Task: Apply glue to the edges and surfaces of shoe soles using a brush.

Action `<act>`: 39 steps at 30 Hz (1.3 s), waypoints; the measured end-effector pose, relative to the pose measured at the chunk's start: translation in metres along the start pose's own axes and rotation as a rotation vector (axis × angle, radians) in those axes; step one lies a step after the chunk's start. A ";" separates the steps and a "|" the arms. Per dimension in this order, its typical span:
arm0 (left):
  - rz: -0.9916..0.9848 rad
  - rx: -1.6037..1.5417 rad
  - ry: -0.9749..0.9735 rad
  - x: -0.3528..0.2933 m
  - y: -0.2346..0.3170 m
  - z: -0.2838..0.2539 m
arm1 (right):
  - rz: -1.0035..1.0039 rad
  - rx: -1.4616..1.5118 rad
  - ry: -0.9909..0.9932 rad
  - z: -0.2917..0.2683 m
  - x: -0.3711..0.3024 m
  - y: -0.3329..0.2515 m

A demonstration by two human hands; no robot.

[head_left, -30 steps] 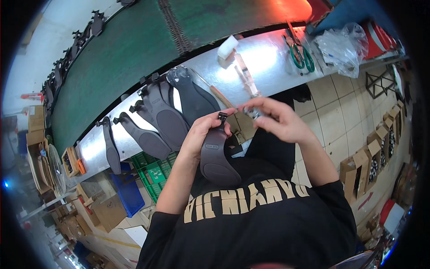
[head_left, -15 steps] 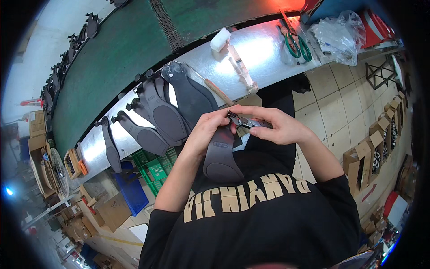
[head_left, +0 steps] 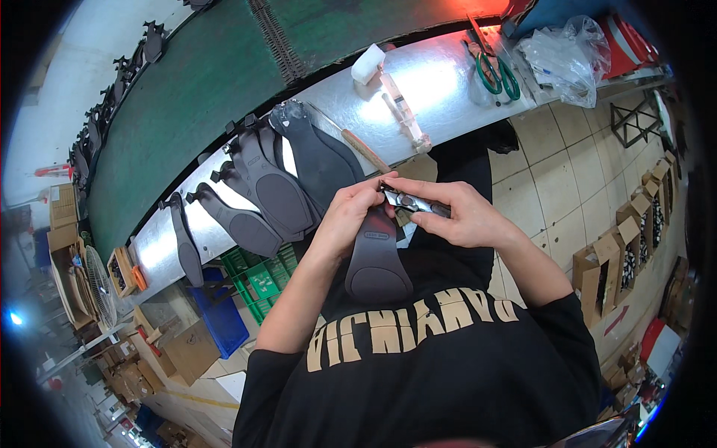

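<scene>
A dark grey, flared strap-like piece (head_left: 379,261) is held with its broad, rounded end lowest in view; beside its narrow end, a silvery, dark-handled hand tool (head_left: 404,200) is held aslant.

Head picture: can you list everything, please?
held piece: one, dark grey, middle
hand tool: one, silver, middle
bench: one, silver, upper middle
pieces: several, dark grey, bench left
belt: one, green, top
block: one, white, on bench
tube: one, clear, on bench
wooden-handled tool: one, brown, bench
scissors: one, green-handled, bench right
bag: one, clear, bench right
crate: one, green, below bench
bin: one, blue, left
boxes: several, brown, both sides
shirt: one, black, bottom
left grip: one, on held piece
right grip: one, on hand tool
</scene>
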State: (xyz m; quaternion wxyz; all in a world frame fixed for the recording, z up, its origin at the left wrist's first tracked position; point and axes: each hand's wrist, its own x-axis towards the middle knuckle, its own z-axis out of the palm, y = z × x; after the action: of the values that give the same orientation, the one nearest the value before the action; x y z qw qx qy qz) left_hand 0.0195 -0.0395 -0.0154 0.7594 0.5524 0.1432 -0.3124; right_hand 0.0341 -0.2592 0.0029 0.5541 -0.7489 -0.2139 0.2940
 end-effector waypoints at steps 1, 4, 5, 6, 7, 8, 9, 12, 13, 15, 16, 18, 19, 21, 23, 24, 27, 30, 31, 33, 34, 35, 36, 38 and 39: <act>0.000 0.000 0.001 -0.001 0.000 0.000 | 0.000 0.000 -0.001 0.001 0.000 0.001; -0.007 0.027 0.016 -0.001 0.002 0.001 | -0.013 -0.004 0.040 0.008 -0.001 0.007; 0.003 0.032 0.012 -0.001 0.002 0.000 | -0.017 -0.011 0.064 0.010 -0.001 0.009; 0.013 0.037 0.008 -0.002 0.002 0.000 | -0.021 -0.019 0.088 0.012 -0.001 0.009; 0.012 0.037 0.008 -0.002 0.002 0.001 | -0.021 -0.018 0.087 0.012 -0.001 0.008; 0.007 0.036 0.016 -0.003 0.003 0.001 | -0.022 -0.025 0.081 0.012 -0.001 0.006; 0.003 0.035 0.024 -0.003 0.003 0.002 | -0.023 -0.031 0.075 0.012 -0.001 0.006; 0.004 0.027 0.017 -0.002 0.002 0.001 | -0.057 -0.064 0.116 0.014 -0.001 0.008; 0.004 0.029 0.016 -0.002 0.002 0.000 | -0.058 -0.063 0.118 0.014 -0.002 0.006; -0.019 0.012 0.018 -0.002 0.000 -0.001 | -0.062 -0.118 0.111 0.013 -0.001 0.004; -0.020 0.013 0.018 -0.002 0.001 -0.002 | -0.061 -0.117 0.112 0.012 -0.001 0.004; -0.036 0.006 0.011 -0.002 0.001 -0.001 | -0.079 -0.107 0.093 0.011 -0.001 0.003; -0.037 0.006 0.011 -0.003 0.001 -0.002 | -0.078 -0.107 0.094 0.011 -0.001 0.004; -0.038 0.015 0.006 -0.004 0.001 -0.002 | -0.057 -0.098 0.064 0.010 -0.001 0.004; -0.031 0.009 0.011 -0.004 -0.001 -0.002 | -0.035 -0.063 0.047 0.010 -0.001 0.005; -0.023 0.002 0.014 -0.004 -0.001 -0.002 | -0.013 -0.028 0.031 0.009 -0.001 0.006; -0.012 0.007 0.008 -0.004 -0.001 -0.002 | -0.013 0.020 0.022 0.009 -0.001 0.006; -0.009 0.008 0.024 -0.006 0.002 0.001 | 0.031 0.034 0.003 0.008 0.000 0.009; -0.009 0.009 0.023 -0.006 0.002 0.001 | 0.031 0.034 0.004 0.008 0.000 0.009; -0.002 0.012 0.020 -0.006 0.002 0.000 | 0.086 0.050 -0.024 0.008 -0.001 0.007; -0.002 0.013 0.021 -0.007 0.002 0.000 | 0.085 0.050 -0.025 0.009 0.000 0.007; 0.003 0.022 0.021 -0.007 0.002 0.001 | 0.054 0.116 -0.015 0.011 -0.001 0.009; 0.007 0.032 0.022 -0.008 0.003 0.001 | 0.024 0.181 -0.004 0.012 -0.001 0.011; 0.003 0.058 0.034 -0.011 0.007 0.005 | 0.013 0.241 -0.024 0.012 0.001 0.015; -0.001 0.083 0.047 -0.012 0.009 0.006 | 0.002 0.300 -0.045 0.012 0.001 0.016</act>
State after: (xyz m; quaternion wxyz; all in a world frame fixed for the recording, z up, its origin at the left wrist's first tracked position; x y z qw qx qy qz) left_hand 0.0149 -0.0393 0.0002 0.7320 0.5908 0.1482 -0.3053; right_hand 0.0269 -0.2553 -0.0149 0.6546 -0.6510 -0.1790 0.3400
